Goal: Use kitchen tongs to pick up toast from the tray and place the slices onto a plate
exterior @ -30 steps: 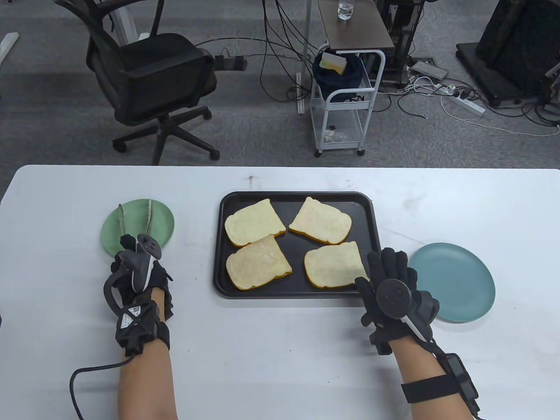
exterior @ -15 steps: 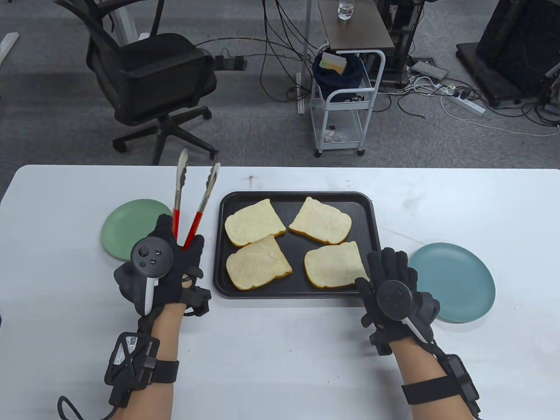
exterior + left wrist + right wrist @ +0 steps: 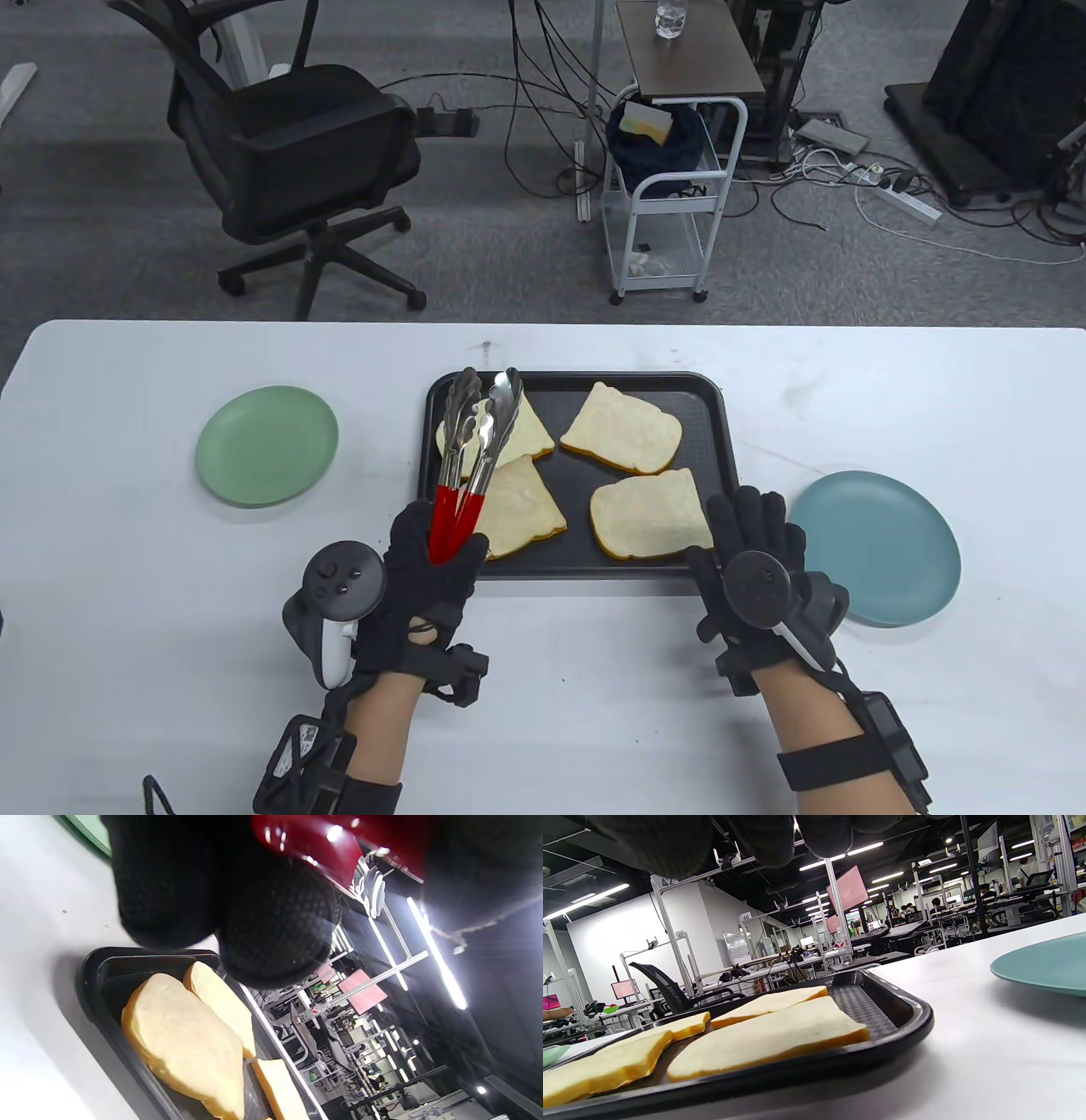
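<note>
Four pale slices of toast with golden-brown crust [image 3: 622, 427] lie flat in a black rectangular plastic tray [image 3: 723, 424] in the middle of the white worktop [image 3: 543, 679], two in the far row and two in the near row. Metal kitchen tongs with red handles [image 3: 471, 450] are above the left slices, tips pointing away and a little apart. A round pale green plate [image 3: 267, 446] lies left of the tray, and a round blue-grey plate [image 3: 882, 543] lies right of it.

black office chair [image 3: 288, 161], white cart [image 3: 674, 204], glass of water [image 3: 668, 19], floor cables [image 3: 899, 191]
</note>
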Motion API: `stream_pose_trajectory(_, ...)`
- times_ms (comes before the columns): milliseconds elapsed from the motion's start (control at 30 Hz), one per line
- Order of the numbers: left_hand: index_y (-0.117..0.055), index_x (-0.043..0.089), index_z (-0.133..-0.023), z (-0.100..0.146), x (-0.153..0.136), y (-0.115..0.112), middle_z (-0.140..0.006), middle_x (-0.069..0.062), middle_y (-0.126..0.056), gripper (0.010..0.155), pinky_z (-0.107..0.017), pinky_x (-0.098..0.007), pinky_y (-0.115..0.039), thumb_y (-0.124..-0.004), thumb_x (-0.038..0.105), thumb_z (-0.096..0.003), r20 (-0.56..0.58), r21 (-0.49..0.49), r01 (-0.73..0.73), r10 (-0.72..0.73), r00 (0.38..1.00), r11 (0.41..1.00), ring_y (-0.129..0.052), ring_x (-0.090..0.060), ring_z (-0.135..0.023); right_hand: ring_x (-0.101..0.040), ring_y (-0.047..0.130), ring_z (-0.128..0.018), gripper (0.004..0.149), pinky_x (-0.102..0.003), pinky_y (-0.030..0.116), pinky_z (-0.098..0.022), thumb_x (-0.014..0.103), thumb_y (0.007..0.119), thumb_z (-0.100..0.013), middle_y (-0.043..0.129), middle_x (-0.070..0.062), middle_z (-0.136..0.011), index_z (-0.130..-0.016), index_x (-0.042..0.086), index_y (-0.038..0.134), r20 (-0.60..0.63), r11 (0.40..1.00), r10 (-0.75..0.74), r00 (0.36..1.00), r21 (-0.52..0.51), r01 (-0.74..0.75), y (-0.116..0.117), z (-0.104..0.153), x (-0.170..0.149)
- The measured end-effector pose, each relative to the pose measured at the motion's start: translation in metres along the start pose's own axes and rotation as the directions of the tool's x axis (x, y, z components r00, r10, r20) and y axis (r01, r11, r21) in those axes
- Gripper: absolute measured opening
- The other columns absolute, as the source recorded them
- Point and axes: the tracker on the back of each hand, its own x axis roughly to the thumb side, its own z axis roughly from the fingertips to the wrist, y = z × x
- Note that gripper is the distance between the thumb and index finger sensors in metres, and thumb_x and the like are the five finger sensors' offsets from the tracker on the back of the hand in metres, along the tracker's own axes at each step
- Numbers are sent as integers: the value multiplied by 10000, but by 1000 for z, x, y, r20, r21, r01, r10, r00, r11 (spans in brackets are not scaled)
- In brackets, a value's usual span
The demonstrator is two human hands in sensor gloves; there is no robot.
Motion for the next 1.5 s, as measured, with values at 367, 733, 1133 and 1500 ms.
stream_pose_trajectory(367,-505,333,-1003,-1,0,19,-804,6,-922,872,-315,-331,-961,-824,782,-326,30,9,-89,89,996,996,-1086,-96,-351,-448,344,-1062,758,-651,418,-698,598,691,-464,392,-153,-1197,-1109,283,446,-345,992,-83,935,59,109,-38,-47,-58)
stream_pose_trajectory(733,-523,333,-1004,-6,-8,28,-797,5,-932,864,-304,-329,-960,-829,785,-334,-2,-11,-205,205,979,979,-1089,-101,-338,-444,346,-1064,798,-647,413,-703,596,744,-443,398,-148,-1196,-1108,291,424,-676,998,45,735,68,2,-56,-66,-193)
stream_pose_trajectory(1133,-537,333,-1002,-12,-14,29,-792,1,-939,863,-298,-332,-960,-838,783,-331,-28,4,-183,183,983,983,-1091,-107,-329,-450,284,-1067,783,-646,374,-715,582,744,-474,345,-161,-1205,-1116,248,446,-786,951,225,576,307,47,0,-58,-257)
stream_pose_trajectory(1500,-541,331,-1002,-10,-13,30,-793,-2,-940,865,-299,-334,-959,-843,782,-328,-45,5,-190,190,981,982,-1092,-111,-330,-491,273,-1023,462,-643,378,-680,437,818,-452,419,-213,-1178,-844,233,681,-885,887,-162,436,63,458,-20,-49,-272)
